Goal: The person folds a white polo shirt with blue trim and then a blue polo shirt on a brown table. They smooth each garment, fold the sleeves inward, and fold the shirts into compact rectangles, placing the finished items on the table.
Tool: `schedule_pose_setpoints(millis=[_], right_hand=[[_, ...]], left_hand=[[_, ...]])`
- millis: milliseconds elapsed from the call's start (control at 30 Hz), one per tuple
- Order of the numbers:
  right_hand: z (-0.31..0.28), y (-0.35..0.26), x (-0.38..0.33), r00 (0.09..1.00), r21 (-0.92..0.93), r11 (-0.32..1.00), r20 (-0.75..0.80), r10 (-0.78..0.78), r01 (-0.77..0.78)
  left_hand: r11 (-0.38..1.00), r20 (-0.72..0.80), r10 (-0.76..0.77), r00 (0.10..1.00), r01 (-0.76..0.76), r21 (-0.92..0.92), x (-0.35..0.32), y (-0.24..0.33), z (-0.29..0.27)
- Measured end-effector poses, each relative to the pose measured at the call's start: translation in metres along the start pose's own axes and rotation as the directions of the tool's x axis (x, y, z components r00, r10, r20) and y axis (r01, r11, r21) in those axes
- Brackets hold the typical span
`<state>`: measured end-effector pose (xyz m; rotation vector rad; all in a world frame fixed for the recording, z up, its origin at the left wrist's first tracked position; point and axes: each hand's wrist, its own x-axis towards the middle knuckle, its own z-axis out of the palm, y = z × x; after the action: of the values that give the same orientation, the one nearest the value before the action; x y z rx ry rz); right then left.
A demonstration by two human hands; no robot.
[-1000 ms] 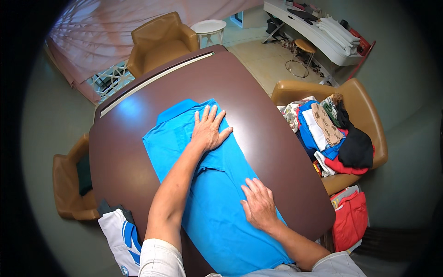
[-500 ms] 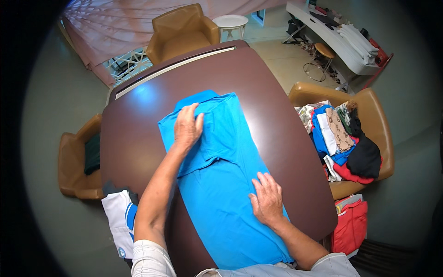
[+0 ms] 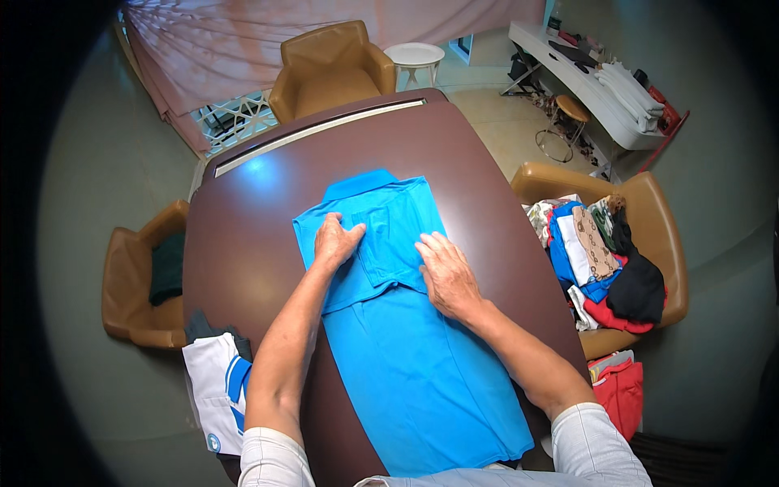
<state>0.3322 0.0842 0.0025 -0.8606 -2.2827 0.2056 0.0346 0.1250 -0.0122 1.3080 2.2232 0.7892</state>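
Observation:
A bright blue collared shirt (image 3: pixel 406 357) lies on the dark brown table (image 3: pixel 519 243), its collar at the far end and its lower edge close to my body. One side and a sleeve are folded inward over the upper part. My left hand (image 3: pixel 334 241) rests on the upper left of the shirt, thumb and fingers apart. On the upper right edge lies my right hand (image 3: pixel 448 274), fingers stretched out and pressed flat on the cloth. Neither hand grips the fabric.
A tan armchair (image 3: pixel 661 243) at the right holds a heap of mixed clothes (image 3: pixel 596 235). Red folded clothing (image 3: pixel 621 398) sits below it. White and blue garments (image 3: pixel 213 373) are at the table's left edge. Other armchairs stand at the far side (image 3: pixel 329 69) and left (image 3: pixel 134 276).
My right hand has moved up from the shirt's lower right edge to its upper right edge. My left hand has slid slightly down off the collar area. The right side now looks folded inward.

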Motion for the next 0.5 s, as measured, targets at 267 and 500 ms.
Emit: schedule_pose_setpoints(millis=[267,500], right_hand=[[0.024,0.037,0.001,0.996,-0.129,0.992,0.088,0.009,0.003],[0.040,0.065,0.064,0.997,-0.202,0.978,-0.038,-0.066,0.057]], left_hand=[[0.999,0.059,0.033,0.998,-0.036,0.037,0.005,0.001,-0.002],[0.993,0.033,0.113,0.993,-0.114,0.018,0.009,-0.004,0.003]])
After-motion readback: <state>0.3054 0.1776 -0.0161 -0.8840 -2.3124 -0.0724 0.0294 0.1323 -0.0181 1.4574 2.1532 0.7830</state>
